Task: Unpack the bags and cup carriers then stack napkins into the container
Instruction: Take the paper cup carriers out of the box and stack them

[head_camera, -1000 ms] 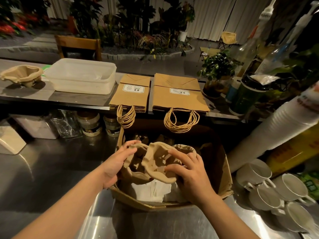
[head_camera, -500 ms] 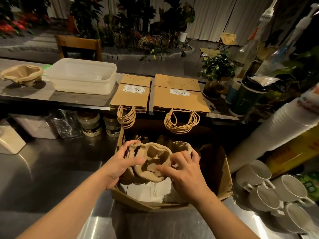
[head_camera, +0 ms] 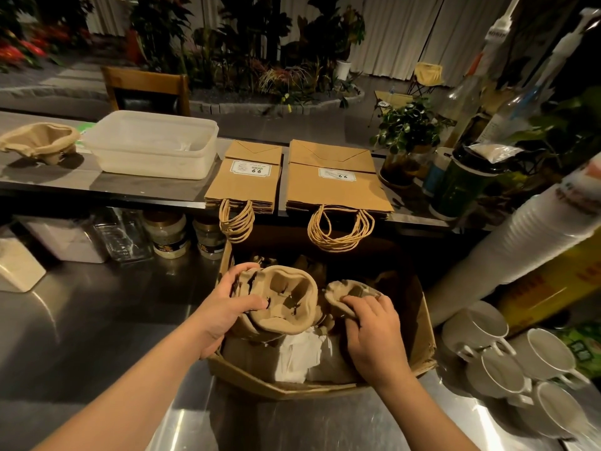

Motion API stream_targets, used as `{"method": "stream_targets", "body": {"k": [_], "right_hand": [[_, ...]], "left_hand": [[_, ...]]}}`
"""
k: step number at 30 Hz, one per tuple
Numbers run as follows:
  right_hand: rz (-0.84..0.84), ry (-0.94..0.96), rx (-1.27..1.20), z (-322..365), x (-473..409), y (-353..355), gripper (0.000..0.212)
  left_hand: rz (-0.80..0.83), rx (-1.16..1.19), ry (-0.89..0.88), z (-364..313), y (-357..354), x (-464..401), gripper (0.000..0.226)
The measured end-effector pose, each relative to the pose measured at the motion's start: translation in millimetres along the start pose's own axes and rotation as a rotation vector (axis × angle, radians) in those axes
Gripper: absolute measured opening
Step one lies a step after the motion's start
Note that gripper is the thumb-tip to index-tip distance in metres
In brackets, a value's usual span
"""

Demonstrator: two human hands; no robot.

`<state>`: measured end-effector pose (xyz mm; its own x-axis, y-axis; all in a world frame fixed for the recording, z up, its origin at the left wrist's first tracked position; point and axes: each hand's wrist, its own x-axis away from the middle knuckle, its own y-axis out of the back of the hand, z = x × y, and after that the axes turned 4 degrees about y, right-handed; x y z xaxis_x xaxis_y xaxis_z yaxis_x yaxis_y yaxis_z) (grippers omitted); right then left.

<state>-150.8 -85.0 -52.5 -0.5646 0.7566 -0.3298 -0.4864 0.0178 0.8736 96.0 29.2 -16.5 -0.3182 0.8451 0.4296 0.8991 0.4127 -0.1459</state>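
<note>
Cup carriers [head_camera: 286,297] sat in the cardboard box [head_camera: 419,323] at the worktop's near edge. Left hand [head_camera: 224,310] gripped the larger stack; right hand [head_camera: 370,323] pinched a second carrier [head_camera: 351,289] just beside it, rightward. Both lay directly under their grips, so lifting out looked straightforward.

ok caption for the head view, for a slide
Left hand grips a stack of cup carriers and right hand grips another carrier, both over the cardboard box.

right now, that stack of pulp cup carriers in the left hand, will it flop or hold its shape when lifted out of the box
Probably holds its shape: the cup carriers look like moulded pulp with formed cup wells. Likely light, since the left hand grips the nested stack by one edge. The stack may slide apart, as the layers at that edge look loosely nested in the cardboard box.
</note>
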Motion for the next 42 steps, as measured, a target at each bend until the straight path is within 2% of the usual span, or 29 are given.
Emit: {"method": "stream_targets", "body": {"k": [4,7,9,13,16,21,27,29,33,34,37,42], "right_hand": [[-0.097,-0.095,-0.141,9,4,-6,0.038],[-0.249,-0.012,-0.258,20,10,-10,0.042],[-0.281,0.067,-0.314,29,13,-10,0.042],[-0.204,0.310,-0.243,41,13,-8,0.041],[-0.104,0.409,-0.178,46,10,-7,0.042],[0.049,0.387,-0.165,52,7,-3,0.047],[0.170,0.411,-0.174,55,3,-4,0.040],[0.195,0.408,-0.175,56,1,-4,0.039],[0.281,0.432,-0.117,56,-3,-7,0.047],[0.279,0.434,-0.109,56,-4,-7,0.049],[0.208,0.451,-0.116,55,-4,-8,0.043],[0.118,0.513,-0.142,57,-4,-13,0.041]], "left_hand": [[-0.008,-0.031,0.018,0,0,0,0.071],[-0.013,-0.047,0.029,1,1,-1,0.067],[-0.009,-0.063,0.041,1,2,-1,0.061],[0.006,-0.069,0.079,1,4,-2,0.060],[0.010,-0.055,0.102,1,5,-2,0.060],[0.002,-0.066,0.085,2,5,-2,0.057],[0.011,-0.006,0.075,4,7,-2,0.040],[0.020,-0.010,0.083,4,8,-1,0.041],[0.014,0.039,0.087,2,7,-1,0.031],[0.017,0.066,0.084,1,6,0,0.027],[0.027,0.118,0.095,-1,4,1,0.040],[0.037,0.093,0.117,-2,4,2,0.049]]}}
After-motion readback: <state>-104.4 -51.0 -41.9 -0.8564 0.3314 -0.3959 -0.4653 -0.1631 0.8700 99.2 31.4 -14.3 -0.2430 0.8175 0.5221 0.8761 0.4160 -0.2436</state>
